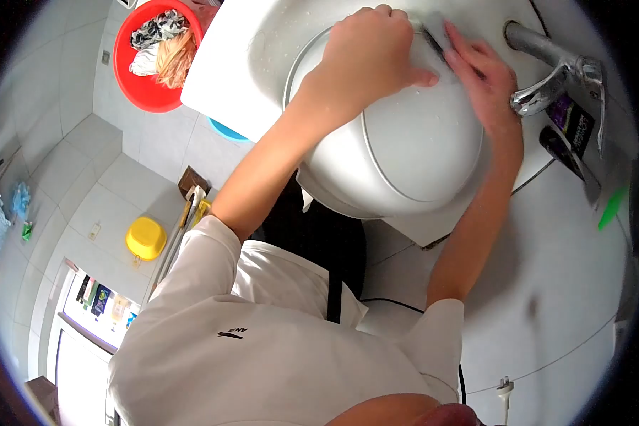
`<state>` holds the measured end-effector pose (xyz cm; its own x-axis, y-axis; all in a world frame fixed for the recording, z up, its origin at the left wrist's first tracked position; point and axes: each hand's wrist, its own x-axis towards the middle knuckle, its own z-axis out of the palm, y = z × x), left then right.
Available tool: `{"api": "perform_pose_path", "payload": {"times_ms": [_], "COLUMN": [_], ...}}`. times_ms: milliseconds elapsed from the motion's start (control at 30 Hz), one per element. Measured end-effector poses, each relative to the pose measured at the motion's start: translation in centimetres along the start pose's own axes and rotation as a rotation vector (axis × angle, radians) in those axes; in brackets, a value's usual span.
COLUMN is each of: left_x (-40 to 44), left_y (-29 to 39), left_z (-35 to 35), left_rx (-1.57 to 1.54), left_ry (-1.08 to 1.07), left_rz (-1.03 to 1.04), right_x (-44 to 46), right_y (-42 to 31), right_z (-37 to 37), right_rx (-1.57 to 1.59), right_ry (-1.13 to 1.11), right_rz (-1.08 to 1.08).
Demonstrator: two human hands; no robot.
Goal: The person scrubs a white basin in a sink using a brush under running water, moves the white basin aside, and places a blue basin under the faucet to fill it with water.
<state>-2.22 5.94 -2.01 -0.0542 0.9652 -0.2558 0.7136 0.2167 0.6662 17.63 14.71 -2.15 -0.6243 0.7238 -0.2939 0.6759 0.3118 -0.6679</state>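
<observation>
A large, pale, round pot-like vessel (422, 145) with a thin rim lies tilted in the white washbasin (245, 42). My left hand (369, 57) is over its upper part, fingers curled in and thumb pointing right. What those fingers grip is hidden. A narrow dark strip (434, 44), perhaps a handle, runs between my two hands. My right hand (484, 78) lies beside this strip at the vessel's upper right. Its fingers are stretched out and slightly smeared by motion. Water drops dot the vessel.
A chrome faucet (547, 78) reaches in from the right, close to my right wrist. Dark tubes (571, 128) lie beside it. A red basin (124, 67) of cloths stands on the floor at upper left. A yellow container (146, 238) is at left, and a plug (505, 389) hangs at lower right.
</observation>
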Motion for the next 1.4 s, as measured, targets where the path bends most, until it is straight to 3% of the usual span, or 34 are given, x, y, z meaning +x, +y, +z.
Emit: {"api": "perform_pose_path", "payload": {"times_ms": [100, 200, 300, 367, 600, 700, 767, 800, 900, 967, 1033, 1133, 1300, 1367, 1400], "left_x": [0.0, -0.1, 0.0, -0.4, 0.0, 0.0, 0.0, 0.0, 0.2, 0.0, 0.0, 0.2, -0.3, -2.0, -3.2], "left_y": [0.1, 0.1, 0.4, -0.2, -0.1, 0.0, 0.2, 0.3, 0.3, 0.3, 0.2, 0.0, 0.7, 2.2, 2.9], "left_z": [-0.8, 0.1, 0.0, 1.9, 1.3, 1.3, 1.2, 1.2, 1.4, 1.6, 1.7, 1.3, 1.0, 0.4, 0.4], "left_rx": [-0.155, -0.073, -0.118, 0.008, -0.001, 0.001, -0.015, -0.018, -0.003, 0.012, -0.003, -0.022, -0.018, 0.235, 0.235], "left_ry": [-0.089, 0.053, -0.072, 0.091, 0.02, 0.041, 0.041, 0.041, 0.03, 0.062, 0.062, 0.044, 0.052, 0.091, 0.092], "left_rz": [-0.104, -0.084, -0.124, -0.037, -0.101, -0.087, -0.106, -0.106, -0.111, -0.073, -0.072, -0.076, -0.105, -0.136, -0.134], "right_x": [0.7, -3.0, -7.0, -7.7, -0.6, -2.7, -5.7, -6.8, -8.0, -6.5, -3.3, 0.2, -1.9, -3.4, -4.4], "right_y": [-0.3, 2.9, 6.0, 6.7, 1.4, 2.7, 5.8, 6.0, 6.2, 7.2, 5.4, 2.2, 4.1, 3.9, 3.1], "right_z": [0.5, -1.0, -2.6, -2.8, 0.2, -0.3, -2.5, -3.7, -5.1, -3.3, -2.0, -0.4, 0.1, -0.7, -1.5], "right_rx": [-0.026, -0.022, 0.119, 0.021, -0.034, -0.064, 0.237, 0.234, 0.063, 0.158, -0.083, -0.112, -0.236, -0.341, -0.242], "right_ry": [-0.004, 0.019, 0.038, 0.056, 0.061, 0.083, -0.018, -0.018, -0.18, -0.034, 0.065, 0.01, 0.123, 0.149, 0.113], "right_rz": [-0.045, 0.048, 0.129, 0.025, -0.03, 0.05, 0.22, 0.221, 0.35, 0.214, -0.116, 0.006, -0.001, -0.013, 0.179]}}
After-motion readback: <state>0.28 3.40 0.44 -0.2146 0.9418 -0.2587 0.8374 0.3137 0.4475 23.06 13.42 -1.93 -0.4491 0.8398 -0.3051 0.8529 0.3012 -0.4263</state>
